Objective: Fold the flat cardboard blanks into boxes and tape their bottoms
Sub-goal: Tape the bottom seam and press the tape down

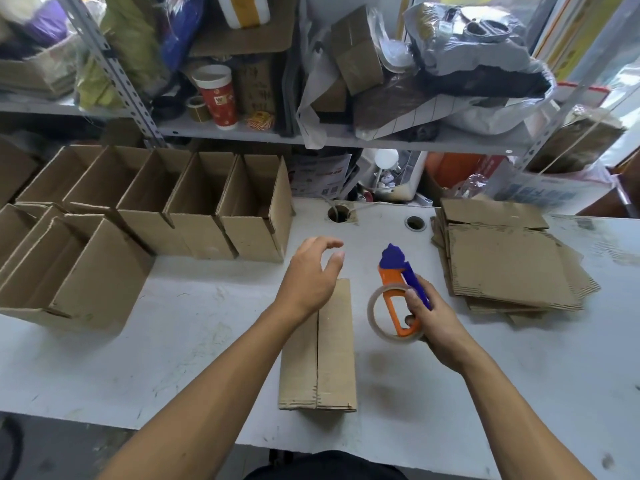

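Box under left hand, fingers spread, empty; right hand gripping tape dispenser.

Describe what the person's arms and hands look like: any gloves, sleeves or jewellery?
Both forearms are bare, with no sleeves in view. The left hand and right hand wear no gloves, and no watch, ring or bracelet shows on either wrist or on the fingers that can be seen. Dark clothing shows at the bottom edge.

Your white table carries a folded box at the centre. A row of open boxes stands at your left, and flat blanks are stacked at your right.
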